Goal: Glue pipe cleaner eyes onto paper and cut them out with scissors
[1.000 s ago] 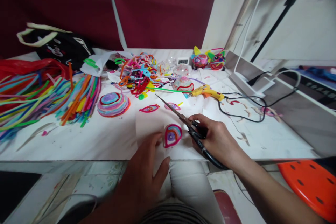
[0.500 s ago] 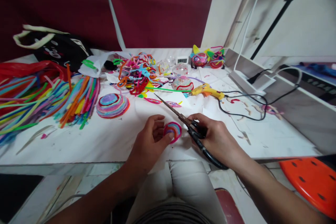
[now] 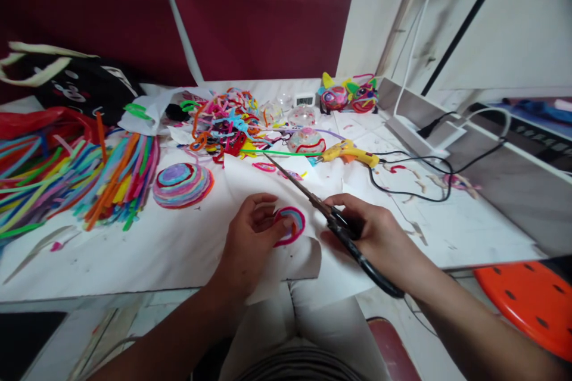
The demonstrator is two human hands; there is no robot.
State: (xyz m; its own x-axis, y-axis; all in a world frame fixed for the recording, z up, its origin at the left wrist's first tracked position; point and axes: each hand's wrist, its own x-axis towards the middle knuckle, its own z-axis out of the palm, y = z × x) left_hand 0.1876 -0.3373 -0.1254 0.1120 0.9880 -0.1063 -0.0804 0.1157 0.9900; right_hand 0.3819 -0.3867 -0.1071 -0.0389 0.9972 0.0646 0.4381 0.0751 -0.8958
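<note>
My left hand (image 3: 252,238) is closed, thumb pressed on a small rounded piece of coiled pipe cleaners (image 3: 295,220) in pink, blue and orange. White paper (image 3: 308,262) lies beneath that piece, with a curled edge by the table's front. In my right hand (image 3: 375,232) are black-handled scissors (image 3: 346,238), their dark blades together and pointing away to the upper left. The blades are apart from the pipe-cleaner piece. Beyond the tip lie small pink pipe-cleaner shapes (image 3: 264,167). A striped pipe-cleaner dome (image 3: 183,186) sits to the left.
Bundles of loose pipe cleaners (image 3: 129,175) cover the left side, with a tangled heap (image 3: 227,122) at the back. A yellow glue gun (image 3: 351,155) trails a black cable (image 3: 415,195) to the right. Behind are clear balls (image 3: 301,115), a small digital clock (image 3: 304,99) and decorated figures (image 3: 335,97).
The view has turned slightly. The white paper under my hands has shifted, and its curled front edge now shows. Both hands keep hold of the same things, and the scissors' handles sit slightly lower.
</note>
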